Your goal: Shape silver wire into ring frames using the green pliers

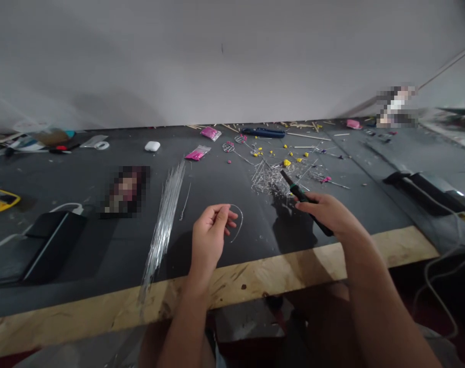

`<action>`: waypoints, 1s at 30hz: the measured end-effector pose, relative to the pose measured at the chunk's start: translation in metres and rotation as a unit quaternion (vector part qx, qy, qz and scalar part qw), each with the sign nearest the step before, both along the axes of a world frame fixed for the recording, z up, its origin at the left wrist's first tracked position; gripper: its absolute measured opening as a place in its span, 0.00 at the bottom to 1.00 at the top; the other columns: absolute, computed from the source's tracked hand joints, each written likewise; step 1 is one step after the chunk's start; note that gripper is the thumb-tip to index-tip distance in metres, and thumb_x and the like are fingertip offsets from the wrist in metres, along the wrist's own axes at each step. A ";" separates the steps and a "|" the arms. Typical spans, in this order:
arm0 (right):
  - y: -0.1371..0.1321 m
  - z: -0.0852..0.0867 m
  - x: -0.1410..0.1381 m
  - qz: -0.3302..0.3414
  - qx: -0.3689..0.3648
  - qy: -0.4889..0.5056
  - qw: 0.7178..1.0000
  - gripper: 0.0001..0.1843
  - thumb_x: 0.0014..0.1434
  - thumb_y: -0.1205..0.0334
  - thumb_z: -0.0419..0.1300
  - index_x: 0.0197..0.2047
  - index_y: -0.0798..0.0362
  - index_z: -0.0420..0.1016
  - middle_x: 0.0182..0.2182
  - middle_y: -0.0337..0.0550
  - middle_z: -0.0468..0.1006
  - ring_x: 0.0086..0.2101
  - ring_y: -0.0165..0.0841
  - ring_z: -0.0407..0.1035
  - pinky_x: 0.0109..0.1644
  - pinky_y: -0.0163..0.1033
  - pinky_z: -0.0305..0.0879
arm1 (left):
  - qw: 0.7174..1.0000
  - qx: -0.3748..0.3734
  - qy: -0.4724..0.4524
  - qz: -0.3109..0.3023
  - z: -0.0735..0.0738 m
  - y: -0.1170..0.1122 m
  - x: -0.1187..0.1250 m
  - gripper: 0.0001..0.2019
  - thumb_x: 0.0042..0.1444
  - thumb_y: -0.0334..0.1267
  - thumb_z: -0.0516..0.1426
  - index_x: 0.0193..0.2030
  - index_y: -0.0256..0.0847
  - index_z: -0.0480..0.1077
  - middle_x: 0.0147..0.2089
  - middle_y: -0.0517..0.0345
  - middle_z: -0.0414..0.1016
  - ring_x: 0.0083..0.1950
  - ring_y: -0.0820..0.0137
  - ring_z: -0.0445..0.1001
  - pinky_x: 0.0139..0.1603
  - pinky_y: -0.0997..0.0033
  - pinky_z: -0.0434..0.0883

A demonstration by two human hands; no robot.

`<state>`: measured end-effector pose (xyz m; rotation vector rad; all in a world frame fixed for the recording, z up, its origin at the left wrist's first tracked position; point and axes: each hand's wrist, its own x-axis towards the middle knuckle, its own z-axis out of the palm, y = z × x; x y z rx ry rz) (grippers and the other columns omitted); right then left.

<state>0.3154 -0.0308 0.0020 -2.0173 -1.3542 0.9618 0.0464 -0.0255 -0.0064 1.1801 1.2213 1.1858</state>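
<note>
My left hand (213,227) is closed in a pinch on a thin silvery wire (240,220), which bends in an arc to the right of the fingers. In my right hand (326,212) is a pair of black-handled pliers (302,197), seen edge-on, with the dark metal tip pointing up and left. Just beyond that tip lies a tangled heap of short wire pieces (268,179). A long bundle of straight wires (165,220) rests to the left of my left hand. Between them lies a single twisted wire (185,204).
Pink bead packets (197,153), yellow bits (287,163), small wire-and-bead shapes (228,147) and a dark blue tool (263,133) lie farther back. A white case (152,146) and black box (53,245) are leftward. The table has a wooden front edge (240,283).
</note>
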 end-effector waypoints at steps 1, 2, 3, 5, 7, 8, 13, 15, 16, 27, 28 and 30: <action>0.001 -0.004 0.002 -0.007 -0.013 0.000 1.000 0.11 0.45 0.53 0.60 0.28 0.52 0.75 0.14 0.31 0.63 0.18 0.28 0.56 0.23 0.35 0.46 | 1.000 -0.003 0.009 -0.010 0.001 -0.002 0.001 0.10 0.56 0.43 0.55 0.36 0.38 0.72 0.32 0.54 0.77 0.29 0.73 0.73 0.25 0.75 0.67; 0.001 -0.008 0.004 -0.011 -0.023 0.010 1.000 0.11 0.45 0.52 0.60 0.27 0.52 0.74 0.14 0.31 0.63 0.17 0.29 0.56 0.23 0.35 0.46 | 1.000 -0.007 0.018 -0.020 0.003 -0.004 0.003 0.10 0.56 0.43 0.55 0.35 0.38 0.72 0.31 0.53 0.77 0.29 0.72 0.73 0.25 0.75 0.67; 0.001 -0.012 0.006 -0.012 -0.027 0.024 0.999 0.11 0.45 0.52 0.60 0.27 0.52 0.74 0.14 0.32 0.64 0.17 0.29 0.57 0.23 0.35 0.48 | 0.999 -0.009 0.025 -0.030 0.005 -0.006 0.004 0.10 0.56 0.43 0.56 0.35 0.38 0.73 0.31 0.53 0.78 0.30 0.72 0.74 0.25 0.75 0.68; 0.001 -0.019 0.009 -0.005 -0.012 0.035 0.999 0.11 0.44 0.53 0.61 0.28 0.52 0.74 0.18 0.35 0.69 0.21 0.31 0.62 0.25 0.36 0.52 | 0.998 -0.010 0.032 -0.045 0.009 -0.010 0.005 0.09 0.55 0.42 0.57 0.35 0.39 0.74 0.31 0.53 0.78 0.30 0.71 0.74 0.25 0.75 0.68; 0.001 -0.023 0.009 -0.017 0.019 0.015 1.000 0.13 0.42 0.54 0.63 0.30 0.52 0.75 0.25 0.38 0.73 0.27 0.34 0.66 0.30 0.37 0.57 | 0.998 -0.005 0.036 -0.053 0.013 -0.015 0.006 0.08 0.53 0.41 0.58 0.35 0.41 0.76 0.30 0.54 0.78 0.29 0.71 0.74 0.24 0.75 0.68; 0.001 -0.023 0.007 -0.031 0.030 0.003 0.999 0.14 0.42 0.54 0.64 0.33 0.52 0.75 0.28 0.39 0.74 0.29 0.35 0.67 0.32 0.38 0.58 | 0.998 -0.001 0.037 -0.056 0.015 -0.017 0.006 0.08 0.53 0.40 0.59 0.36 0.42 0.76 0.29 0.54 0.78 0.28 0.71 0.74 0.22 0.75 0.67; -0.014 -0.001 -0.020 -0.038 0.121 0.094 0.987 0.19 0.50 0.52 0.61 0.44 0.50 0.72 0.39 0.42 0.74 0.37 0.34 0.67 0.41 0.38 0.61 | 0.993 0.047 0.059 -0.086 0.019 -0.025 0.008 0.07 0.52 0.40 0.60 0.36 0.44 0.77 0.28 0.56 0.79 0.27 0.70 0.75 0.22 0.74 0.68; -0.024 0.012 -0.038 0.040 0.116 0.197 0.973 0.18 0.51 0.52 0.61 0.44 0.50 0.72 0.37 0.42 0.75 0.37 0.33 0.68 0.42 0.38 0.62 | 0.988 0.075 0.094 -0.098 0.019 -0.027 0.009 0.07 0.53 0.40 0.59 0.37 0.45 0.76 0.28 0.57 0.79 0.28 0.69 0.76 0.25 0.73 0.70; -0.029 0.016 -0.047 0.077 0.109 0.233 0.963 0.16 0.51 0.53 0.62 0.42 0.50 0.73 0.37 0.42 0.75 0.38 0.33 0.68 0.43 0.38 0.62 | 0.984 0.090 0.115 -0.103 0.019 -0.028 0.010 0.07 0.54 0.41 0.58 0.37 0.46 0.76 0.28 0.58 0.79 0.28 0.69 0.77 0.26 0.73 0.70; -0.032 0.021 -0.089 0.138 0.110 0.282 0.943 0.08 0.52 0.55 0.63 0.32 0.51 0.75 0.29 0.40 0.76 0.32 0.31 0.69 0.36 0.37 0.65 | 0.979 0.098 0.147 -0.101 0.020 -0.029 0.007 0.04 0.53 0.40 0.59 0.36 0.46 0.72 0.26 0.61 0.79 0.28 0.69 0.78 0.28 0.72 0.72; -0.031 0.022 -0.090 0.125 0.121 0.277 0.945 0.08 0.51 0.55 0.63 0.32 0.50 0.75 0.28 0.39 0.76 0.31 0.31 0.68 0.36 0.37 0.65 | 0.981 0.096 0.137 -0.097 0.021 -0.028 0.005 0.04 0.53 0.40 0.59 0.35 0.46 0.73 0.26 0.61 0.79 0.28 0.69 0.78 0.28 0.72 0.72; -0.030 0.024 -0.091 0.108 0.135 0.275 0.946 0.07 0.51 0.56 0.64 0.31 0.50 0.75 0.27 0.39 0.75 0.30 0.30 0.67 0.34 0.36 0.64 | 0.983 0.099 0.124 -0.092 0.023 -0.028 0.002 0.04 0.52 0.40 0.60 0.35 0.46 0.74 0.28 0.60 0.79 0.28 0.69 0.78 0.30 0.72 0.73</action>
